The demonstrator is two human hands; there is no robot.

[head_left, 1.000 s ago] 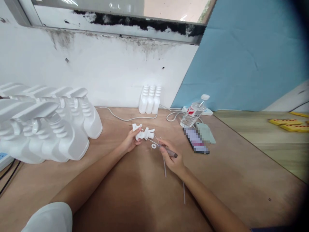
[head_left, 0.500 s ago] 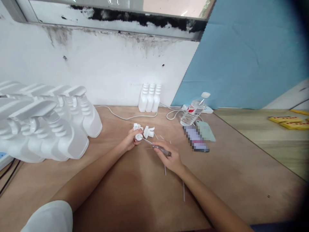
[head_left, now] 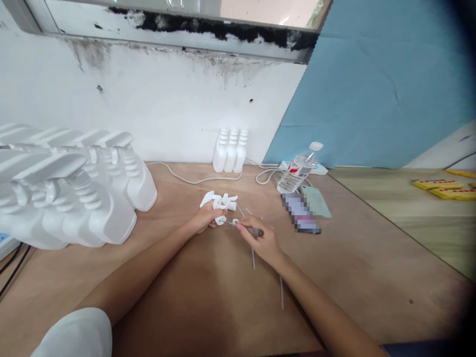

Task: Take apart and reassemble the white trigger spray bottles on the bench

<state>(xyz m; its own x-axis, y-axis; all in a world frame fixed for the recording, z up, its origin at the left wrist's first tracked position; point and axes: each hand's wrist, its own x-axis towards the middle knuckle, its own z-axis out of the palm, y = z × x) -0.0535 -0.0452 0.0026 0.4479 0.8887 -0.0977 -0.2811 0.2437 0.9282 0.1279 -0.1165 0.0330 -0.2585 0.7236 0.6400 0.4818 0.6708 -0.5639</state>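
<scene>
Two hands meet at the table [head_left: 372, 258], left of and nearer than the water bottle [head_left: 299, 171]; left hand [head_left: 206, 220] has fingers curled and pinching a white spray head [head_left: 217, 204], held just off the wood, trigger poking up and away from the bottle; right hand [head_left: 265, 242] pinches a thin tool [head_left: 250, 229] between thumb and forefinger like a pen, other fingers tucked, tip pointing at the round collar end of the head; cannot tell if the tip touches it.

Changed: half a second ago the collar faced the tool flat-on and the small ring [head_left: 235, 221] was not visible on the wood; now the head is tipped up and the ring shows again just beside the tool shaft, on the bottle side of the head, much where it lay a second ago; my guess is that ring and head are apart for now.

Rest, from the bottle: phone [head_left: 300, 216] just in front; three small capless bottles [head_left: 230, 151] to its left by the wall; white cable [head_left: 186, 179] beyond those; big group of spray bottles [head_left: 92, 198] far left; loose thin tubes [head_left: 281, 292] well in front, by the right wrist.
</scene>
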